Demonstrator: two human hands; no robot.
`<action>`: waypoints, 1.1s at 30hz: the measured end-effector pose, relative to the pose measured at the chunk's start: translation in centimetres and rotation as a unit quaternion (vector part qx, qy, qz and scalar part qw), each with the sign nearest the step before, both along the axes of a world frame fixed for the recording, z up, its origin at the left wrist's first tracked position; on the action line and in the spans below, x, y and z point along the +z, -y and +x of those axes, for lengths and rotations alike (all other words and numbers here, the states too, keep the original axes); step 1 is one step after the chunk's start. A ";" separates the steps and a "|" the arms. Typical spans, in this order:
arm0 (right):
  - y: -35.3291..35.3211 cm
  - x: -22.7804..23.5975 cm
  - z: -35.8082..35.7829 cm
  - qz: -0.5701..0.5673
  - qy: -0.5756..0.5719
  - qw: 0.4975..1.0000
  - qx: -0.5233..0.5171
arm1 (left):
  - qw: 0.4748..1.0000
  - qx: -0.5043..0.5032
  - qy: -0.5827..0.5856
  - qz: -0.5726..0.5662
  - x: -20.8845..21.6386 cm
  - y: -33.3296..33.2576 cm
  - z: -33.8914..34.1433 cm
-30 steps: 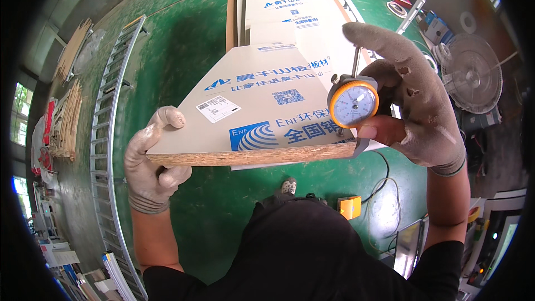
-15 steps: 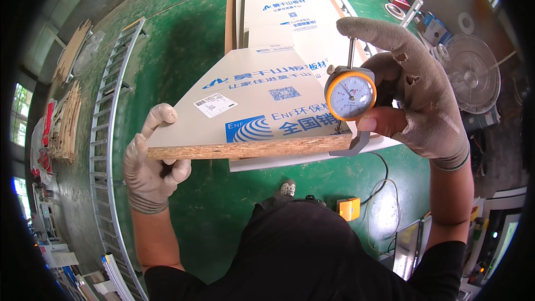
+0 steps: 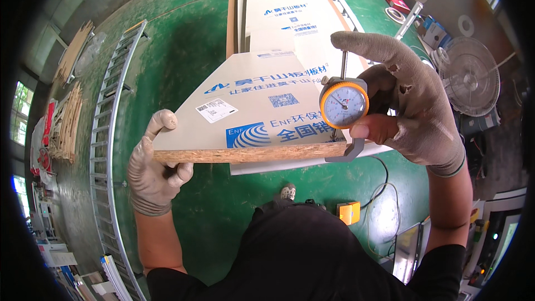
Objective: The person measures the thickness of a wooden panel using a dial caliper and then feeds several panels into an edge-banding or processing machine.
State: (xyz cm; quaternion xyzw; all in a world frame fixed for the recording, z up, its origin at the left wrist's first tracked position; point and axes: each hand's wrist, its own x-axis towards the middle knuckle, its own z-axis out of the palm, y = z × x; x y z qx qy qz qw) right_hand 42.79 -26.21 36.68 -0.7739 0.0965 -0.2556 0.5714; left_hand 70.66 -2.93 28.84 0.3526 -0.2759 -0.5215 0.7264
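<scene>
L hand curled, pinching board — R hand arched, w/ dial gauge gripped.

Through my feed, daylight burned nearly white in the tall glass window far left, and the pale, blue-printed particleboard panel looked bright and evenly lit. The glossy green floor threw back white glare toward its near right corner; a soft, dark shadow lay beside the flat brown sheet's left edge. I read the round, orange-rimmed dial gauge crisply. The black cloth shirt swallowed detail, and the silver metal ladder bowed toward the blackened fisheye rim.
</scene>
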 end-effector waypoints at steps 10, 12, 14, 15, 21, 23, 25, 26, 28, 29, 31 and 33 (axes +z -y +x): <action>-0.7 1.1 0.2 0.029 -0.037 0.999 -0.027 | 0.999 0.028 -0.011 -0.010 -0.2 0.0 -0.5; -0.6 1.0 0.2 0.021 -0.041 0.999 -0.022 | 1.000 0.022 0.007 -0.019 -0.3 -0.1 -0.5; -0.6 0.9 0.2 0.025 -0.047 0.998 -0.015 | 0.999 0.006 0.042 -0.027 -0.6 -0.2 -0.2; -0.6 0.9 0.2 0.033 -0.050 0.998 -0.015 | 0.998 0.013 0.054 -0.021 -0.6 -0.2 -0.3; -0.9 0.9 0.3 0.038 -0.064 0.997 -0.030 | 0.997 0.031 0.069 -0.008 -0.6 -0.1 -0.9; -1.0 1.0 0.3 0.039 -0.067 0.997 -0.029 | 0.997 0.045 0.068 -0.002 -0.5 -0.2 -1.3; -1.0 1.2 0.3 0.045 -0.078 0.995 -0.030 | 0.997 0.050 0.066 -0.004 -0.5 -0.2 -1.4; -1.0 1.2 0.3 0.049 -0.086 0.995 -0.032 | 0.996 0.052 0.065 -0.005 -0.6 -0.1 -1.4; -1.0 1.2 0.2 0.048 -0.082 0.995 -0.034 | 0.997 0.049 0.066 -0.007 -0.6 -0.1 -1.4; -1.0 1.1 0.2 0.046 -0.079 0.995 -0.032 | 0.997 0.047 0.066 -0.007 -0.7 -0.1 -1.4; -0.9 0.9 0.3 0.042 -0.070 0.996 -0.027 | 0.997 0.043 0.063 -0.011 -0.7 -0.1 -1.3; -1.0 1.0 0.3 0.043 -0.073 0.996 -0.028 | 0.997 0.038 0.065 -0.012 -0.7 -0.2 -1.3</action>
